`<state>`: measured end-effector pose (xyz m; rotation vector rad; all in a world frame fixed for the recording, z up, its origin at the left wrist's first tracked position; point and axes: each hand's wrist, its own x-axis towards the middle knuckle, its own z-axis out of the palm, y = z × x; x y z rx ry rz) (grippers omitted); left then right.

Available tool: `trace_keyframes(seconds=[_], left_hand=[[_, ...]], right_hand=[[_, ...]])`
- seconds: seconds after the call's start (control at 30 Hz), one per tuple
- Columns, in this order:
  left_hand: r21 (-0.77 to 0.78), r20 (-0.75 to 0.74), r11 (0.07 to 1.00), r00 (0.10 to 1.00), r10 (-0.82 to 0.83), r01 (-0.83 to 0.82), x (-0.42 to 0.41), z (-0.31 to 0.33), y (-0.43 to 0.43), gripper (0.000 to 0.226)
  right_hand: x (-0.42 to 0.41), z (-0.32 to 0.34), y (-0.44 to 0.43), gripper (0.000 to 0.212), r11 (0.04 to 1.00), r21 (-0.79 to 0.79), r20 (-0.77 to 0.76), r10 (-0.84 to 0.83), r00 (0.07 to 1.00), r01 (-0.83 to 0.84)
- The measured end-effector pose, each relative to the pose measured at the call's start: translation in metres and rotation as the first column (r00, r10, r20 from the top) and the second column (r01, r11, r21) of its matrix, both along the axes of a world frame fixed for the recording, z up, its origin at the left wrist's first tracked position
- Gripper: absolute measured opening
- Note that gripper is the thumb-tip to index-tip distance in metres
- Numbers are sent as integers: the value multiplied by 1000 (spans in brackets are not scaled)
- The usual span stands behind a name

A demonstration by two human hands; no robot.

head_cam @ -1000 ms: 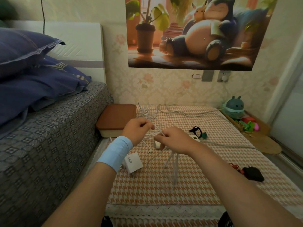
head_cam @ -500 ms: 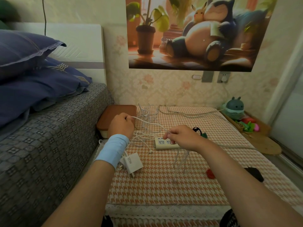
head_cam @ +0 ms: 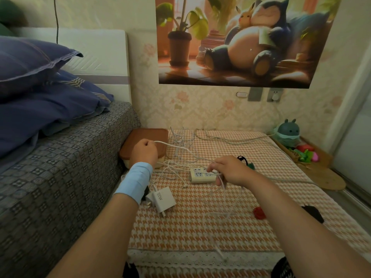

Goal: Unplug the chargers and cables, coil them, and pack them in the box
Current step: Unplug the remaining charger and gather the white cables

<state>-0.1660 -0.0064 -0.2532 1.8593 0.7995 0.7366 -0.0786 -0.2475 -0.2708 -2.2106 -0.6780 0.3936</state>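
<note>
**Bedside surface, items as seen:**

1. left hand (head_cam: 143, 150): fingers curled tight round one end of white cable (head_cam: 176, 146). Held over front part of box (head_cam: 148, 135). Pale blue wristband (head_cam: 134, 180) on wrist.
2. right hand (head_cam: 228, 170): thumb + fingers pinching same cable, w/ several loops hanging below the hand. Sits over right end of power strip (head_cam: 201, 174).
3. White cable: spans btwn the two hands, lifted off the surface (head_cam: 200, 227) (orange-white houndstooth cloth).
4. Box: brown lid, cream base, lid on. Back-left corner of surface, against bed (head_cam: 50, 167).
5. Power strip: white, flat, sockets up, mid-surface. Thin white leads tangled just left of it.
6. charger (head_cam: 163, 199): white block marked 120W, lying flat, prongs free. Near-left, just beside left wrist. Smaller plug beside it, partly hidden by forearm.
7. loose cables (head_cam: 180, 137): pale tangle at back of surface, nr wall. thick cord (head_cam: 230, 140) runs along back toward right.
8. Misc: black ring (head_cam: 242, 158) behind right hand. red item (head_cam: 259, 213) + black item (head_cam: 312, 213) near-right, type can't tell.
</note>
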Motion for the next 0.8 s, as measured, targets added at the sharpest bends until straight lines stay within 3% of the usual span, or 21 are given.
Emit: trace_keyframes(seconds=[0.1,0.2,0.27,0.33,0.4,0.47,0.5,0.53,0.6,0.67,0.73,0.8], left_hand=[[14,43,998,997,58,-59,1,0,6,29],[6,106,989,983,147,-149,1,2,6,28],[41,118,980,975,187,-192,1,3,3,27],[80,103,978,977,186,-195,0,1,3,28],[136,-7,981,990,138,-136,-3,-1,4,27],[288,-205,956,971,122,-59,-5,-4,2,33],[388,-236,921,961,145,-43,-6,-4,-1,46],[483,-166,874,975,145,-48,-8,-1,-7,57],[609,150,790,988,-27,-71,-12,9,-25,62],[615,331,786,885,-327,60,-16,17,-46,52],[577,270,740,774,-573,347,-22,17,-69,35],[548,40,614,716,-697,567,-20,8,-82,30]], right_hand=[[3,-1,-3,35,970,-242,-11,-40,999,37],[2,0,-7,24,893,-449,-89,-11,996,-31],[0,0,-8,17,898,-436,-31,41,999,-51],[-3,2,-5,19,946,-322,21,59,998,-49],[-6,4,-1,26,979,-190,-6,67,998,-67],[-14,7,3,31,991,-115,-5,70,998,-70],[-17,9,5,32,993,-98,0,67,998,-66],[-20,10,7,33,994,-93,12,65,998,-64],[-25,12,9,34,995,-84,29,63,998,-60],[-27,12,12,34,999,-37,18,32,999,-31],[-28,13,15,34,1000,-2,15,-7,1000,7],[-29,14,18,31,1000,3,0,-10,1000,10]])
